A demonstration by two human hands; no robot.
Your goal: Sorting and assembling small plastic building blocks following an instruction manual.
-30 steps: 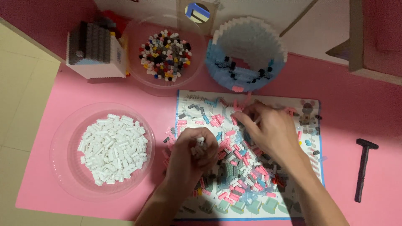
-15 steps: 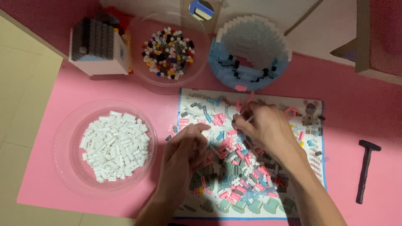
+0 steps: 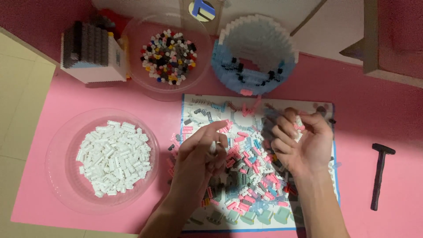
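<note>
Both hands up off brick pile since half second ago. Your left hand [image 3: 200,152] now pinching small white brick [image 3: 213,146], long axis near vertical, tip toward you. Right hand [image 3: 304,141] curled, cupping pale bricks [image 3: 298,124] over sheet [image 3: 324,110] on pink worktop [image 3: 374,105]. Steady brick, pinch lightly, keep studs visible before mating.

Sheet [image 3: 194,102] buried in loose small bricks [image 3: 246,176]; no bare patch there. Open pink mat [image 3: 357,119] at 3 o'clock, up to the black hammer [image 3: 380,175]. Blocked at 9 by the white-brick bowl [image 3: 57,145], at 12 by the mixed-brick bowl [image 3: 132,35] and blue round model [image 3: 254,57].
</note>
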